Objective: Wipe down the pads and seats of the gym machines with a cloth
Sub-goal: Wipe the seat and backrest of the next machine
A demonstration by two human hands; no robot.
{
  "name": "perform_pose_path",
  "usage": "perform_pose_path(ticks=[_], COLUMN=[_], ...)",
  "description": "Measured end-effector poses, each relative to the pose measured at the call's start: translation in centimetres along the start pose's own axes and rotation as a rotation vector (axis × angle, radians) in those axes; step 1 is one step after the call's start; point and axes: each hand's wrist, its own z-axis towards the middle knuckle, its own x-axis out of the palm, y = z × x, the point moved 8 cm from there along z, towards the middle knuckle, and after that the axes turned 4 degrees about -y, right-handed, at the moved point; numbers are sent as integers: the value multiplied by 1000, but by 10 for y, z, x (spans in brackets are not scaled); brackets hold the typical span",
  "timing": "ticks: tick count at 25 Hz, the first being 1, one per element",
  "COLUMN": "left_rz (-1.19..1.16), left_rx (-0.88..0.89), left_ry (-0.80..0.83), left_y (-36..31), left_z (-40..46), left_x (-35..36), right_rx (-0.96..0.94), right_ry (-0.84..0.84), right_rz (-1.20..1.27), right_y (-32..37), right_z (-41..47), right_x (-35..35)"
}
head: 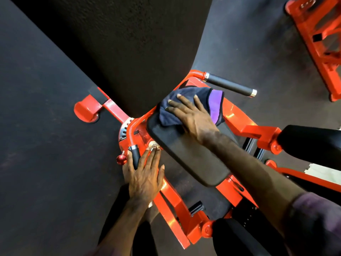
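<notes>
Seat pad: a black, matte, rounded-rectangle cushion with a smooth vinyl-like skin, mounted on a glossy orange-red steel frame of square tube and welded brackets.

Cloth: soft, crumpled fabric, dark navy with a purple panel at its 3 o'clock edge. It lies bunched on the far end of the seat pad, toward 12 o'clock, just below the large black backrest pad, which has a fine-grained surface.

Right hand: flat on the cloth, fingers straight and spread, pressing the fabric onto the pad. The forearm crosses the seat pad from 4 o'clock; a dull purple sleeve shows at the frame edge.

Left hand: at the seat pad's 8 o'clock side, resting on the frame. Fingers are extended and lie close together, tips touching a round metal knob; the thumb lies beside a short black cylindrical grip. A red ball knob sits just beside the thumb.

A longer black grip with metallic end collars projects at 1 o'clock of the cloth. Floor: dark, speckled rubber matting. A second orange frame stands at 2 o'clock, well apart.
</notes>
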Motion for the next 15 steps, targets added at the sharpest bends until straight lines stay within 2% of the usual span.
perform_pose_path(ticks=[3,4,6,8,10,13,15], left_rz=[-29,-50,-74,-114,-217,-361,-344], left_rx=[6,-1,9,14,17,72,113], left_ry=[43,73,86,183,288,415,367], left_y=[1,3,4,8,17,36,42], left_z=[-1,-1,-1,-2,2,12,24], left_x=[3,3,1,4,1,-49,-110], right_rx=[282,327,218,131,212,550,725], right_ry=[-49,-47,-17,38,39,-247,-492], right_rz=[-2,11,44,107,193,581,899], right_y=[-48,-41,10,61,76,63,58], right_z=[31,36,35,23,11,-31,-72], right_x=[-15,-15,0,11,-1,-57,-91])
